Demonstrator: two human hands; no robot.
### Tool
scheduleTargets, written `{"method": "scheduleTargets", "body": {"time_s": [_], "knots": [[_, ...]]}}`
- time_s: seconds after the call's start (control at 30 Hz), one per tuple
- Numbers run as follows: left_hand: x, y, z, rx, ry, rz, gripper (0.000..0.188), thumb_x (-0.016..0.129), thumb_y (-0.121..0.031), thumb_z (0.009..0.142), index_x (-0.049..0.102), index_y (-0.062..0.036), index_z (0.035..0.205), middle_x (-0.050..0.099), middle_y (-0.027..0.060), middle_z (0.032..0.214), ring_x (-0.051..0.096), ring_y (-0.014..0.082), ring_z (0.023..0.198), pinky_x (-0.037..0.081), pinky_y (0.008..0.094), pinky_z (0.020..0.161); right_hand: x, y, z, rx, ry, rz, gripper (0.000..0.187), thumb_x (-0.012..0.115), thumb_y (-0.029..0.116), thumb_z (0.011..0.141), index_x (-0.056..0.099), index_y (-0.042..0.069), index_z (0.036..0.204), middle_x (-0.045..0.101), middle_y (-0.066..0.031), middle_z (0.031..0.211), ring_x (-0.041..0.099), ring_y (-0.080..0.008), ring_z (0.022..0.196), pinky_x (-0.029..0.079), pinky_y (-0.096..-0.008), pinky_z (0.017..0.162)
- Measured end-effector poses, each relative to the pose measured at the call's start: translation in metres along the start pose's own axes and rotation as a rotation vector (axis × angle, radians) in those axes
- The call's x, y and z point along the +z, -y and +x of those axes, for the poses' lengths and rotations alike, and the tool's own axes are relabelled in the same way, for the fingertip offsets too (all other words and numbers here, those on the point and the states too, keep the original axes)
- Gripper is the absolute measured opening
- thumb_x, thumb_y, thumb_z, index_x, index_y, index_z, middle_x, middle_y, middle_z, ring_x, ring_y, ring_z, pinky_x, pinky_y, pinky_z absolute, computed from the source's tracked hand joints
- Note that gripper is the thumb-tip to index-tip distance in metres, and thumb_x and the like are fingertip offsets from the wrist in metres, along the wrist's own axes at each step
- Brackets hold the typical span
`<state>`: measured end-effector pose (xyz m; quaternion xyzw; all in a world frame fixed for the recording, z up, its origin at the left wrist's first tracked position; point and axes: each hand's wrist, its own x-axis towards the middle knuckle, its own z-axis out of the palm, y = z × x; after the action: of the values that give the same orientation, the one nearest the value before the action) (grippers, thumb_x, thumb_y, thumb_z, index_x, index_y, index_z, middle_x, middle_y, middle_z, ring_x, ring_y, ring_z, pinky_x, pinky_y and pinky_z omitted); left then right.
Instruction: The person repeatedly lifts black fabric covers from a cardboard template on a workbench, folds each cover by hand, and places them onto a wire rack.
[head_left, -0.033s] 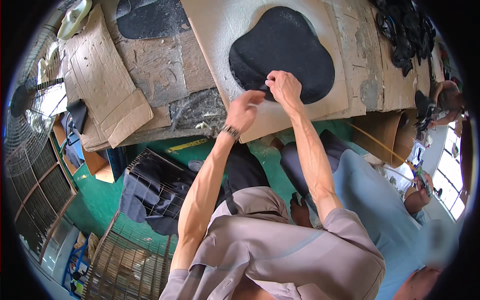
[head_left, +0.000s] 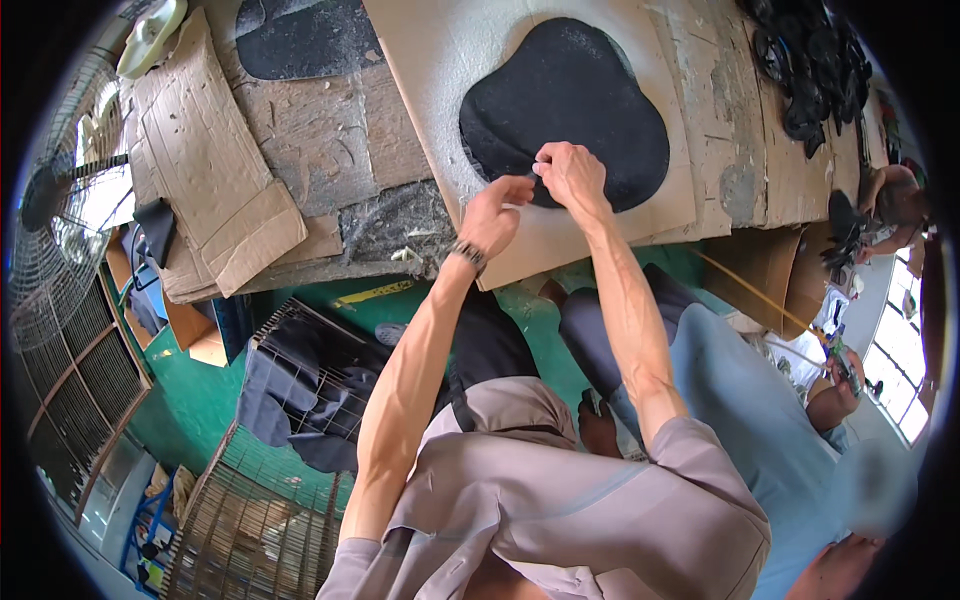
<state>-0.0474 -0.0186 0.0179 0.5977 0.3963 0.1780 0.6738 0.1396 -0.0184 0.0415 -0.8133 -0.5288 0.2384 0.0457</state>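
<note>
A black sheet piece (head_left: 560, 95) with a wavy, three-lobed outline lies flat on a pale cardboard sheet (head_left: 420, 60). Over its near edge, my right hand (head_left: 573, 177) is closed, with thumb and fingers pinched together on the black material. My left hand (head_left: 492, 218), wearing a dark wristband, is just left of it at the same edge. Its fingers are bent toward the thumb, their tips close to the right fingertips. What lies between the left fingers, if anything, is too small to make out.
Another black piece (head_left: 305, 40) lies at the back left, near a loose cardboard flap (head_left: 215, 150). Black strappy items (head_left: 805, 70) are heaped at the far right. A wire rack (head_left: 270, 490) with dark cloth stands lower left. A person in blue (head_left: 740, 380) is close on my right.
My left hand has shifted slightly at the near edge, and its fingertips look less blurred. My right hand stays nearly in place, and the black piece appears slightly lower in view.
</note>
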Motion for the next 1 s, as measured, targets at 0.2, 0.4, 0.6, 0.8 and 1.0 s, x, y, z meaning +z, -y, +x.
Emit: {"method": "scheduleTargets", "body": {"time_s": [0.2,0.4,0.6,0.8,1.0], "knots": [[0.006,0.004,0.050,-0.529,-0.218,-0.729,0.061,0.060,-0.003,0.086,0.045,-0.0015,0.145,0.070,0.0113,0.118,0.067,0.0207,0.099,0.054,0.0388,0.086,-0.133,-0.004,0.094,-0.348,-0.688,-0.379,0.020,0.056,0.017,0.089,0.064,0.005,0.075,0.068,-0.0215,0.073,0.067,-0.0444,0.066,0.052,-0.0556,0.060],[-0.029,0.002,0.019,-0.462,-0.175,-0.762,0.061,0.063,-0.039,0.099,0.048,-0.0025,0.144,0.070,0.0091,0.118,0.068,0.0193,0.095,0.052,0.0379,0.083,-0.229,0.151,0.004,-0.529,-0.461,-0.230,0.021,0.066,0.027,0.092,0.070,0.007,0.095,0.072,-0.0152,0.081,0.069,-0.0391,0.079,0.053,-0.0474,0.072],[-0.068,-0.102,-0.116,0.469,-0.011,-1.611,0.084,0.045,-0.074,0.097,0.052,-0.0013,0.139,0.056,0.0171,0.143,0.052,0.0279,0.134,0.042,0.0503,0.112,-0.176,0.229,-0.122,-0.806,-0.355,-0.288,0.011,0.070,0.016,0.089,0.063,0.008,0.089,0.063,-0.0087,0.081,0.065,-0.0292,0.082,0.050,-0.0439,0.072],[-0.088,-0.045,-0.322,0.399,-0.798,-1.492,0.032,0.064,-0.008,0.095,0.058,-0.0012,0.125,0.069,0.0118,0.121,0.068,0.0233,0.111,0.055,0.0411,0.099,-0.050,0.299,-0.260,-1.079,0.005,-0.183,0.011,0.072,0.015,0.087,0.066,0.008,0.095,0.063,-0.0100,0.085,0.063,-0.0293,0.085,0.048,-0.0425,0.077],[-0.015,0.059,-0.505,0.459,-1.647,-1.786,0.009,0.063,-0.002,0.081,0.061,-0.0097,0.078,0.068,0.0059,0.094,0.066,0.0240,0.095,0.053,0.0465,0.092,0.083,0.324,-0.411,-1.088,0.716,0.053,0.027,0.072,0.017,0.089,0.070,0.003,0.111,0.069,-0.0120,0.098,0.066,-0.0302,0.092,0.054,-0.0399,0.082]]}}
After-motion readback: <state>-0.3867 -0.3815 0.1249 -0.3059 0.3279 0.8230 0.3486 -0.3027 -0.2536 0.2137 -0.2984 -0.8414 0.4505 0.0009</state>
